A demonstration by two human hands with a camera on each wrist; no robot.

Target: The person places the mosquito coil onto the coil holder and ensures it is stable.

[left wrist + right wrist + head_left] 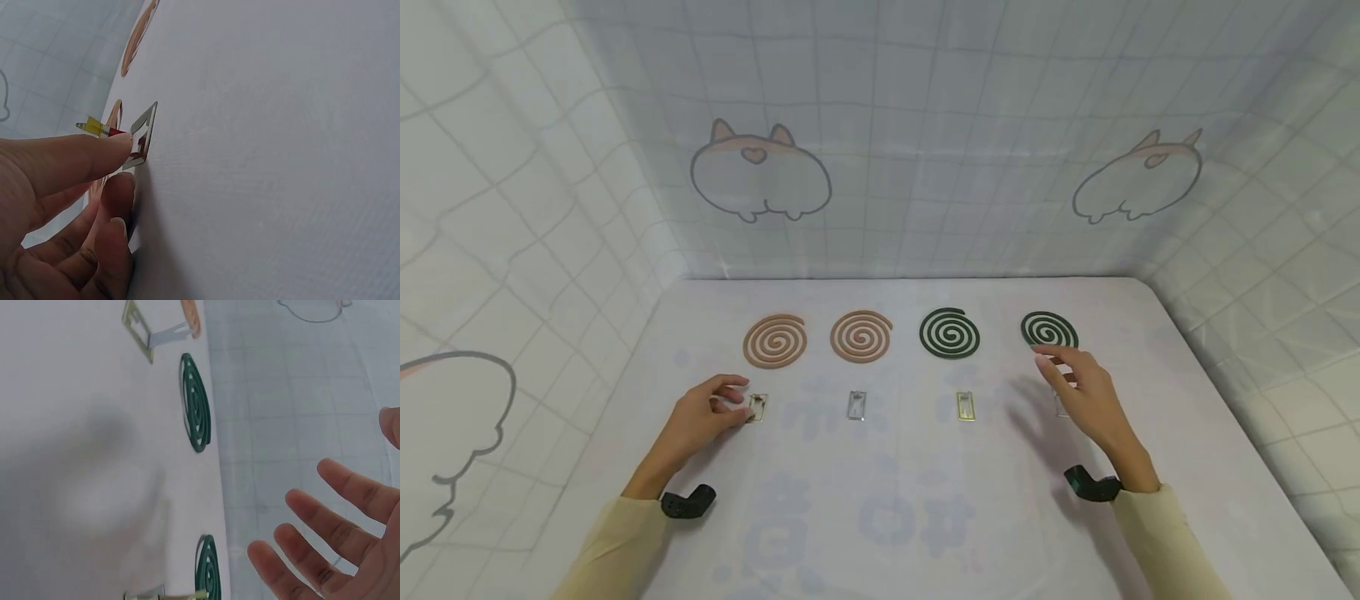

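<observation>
My left hand [703, 417] is low at the leftmost metal coil stand [759, 407]. In the left wrist view its thumb overlaps that stand [149, 131], whose prong points up from the table, and the other fingers curve loosely below. Over on the right, my right hand [1086, 396] hovers above the table with nothing in it. Its fingers are spread in the right wrist view. From the head it overlaps the front of the far-right green mosquito coil [1049, 328] and hides part of the rightmost metal stand [1061, 407].
Two brown mosquito coils, the left one [775, 341] and its neighbour [861, 337], form a back row with another green coil [951, 333]. In front lie a silver stand [857, 406] and a yellowish stand [966, 407]. Patterned cloth walls [917, 167] enclose the white table [880, 467].
</observation>
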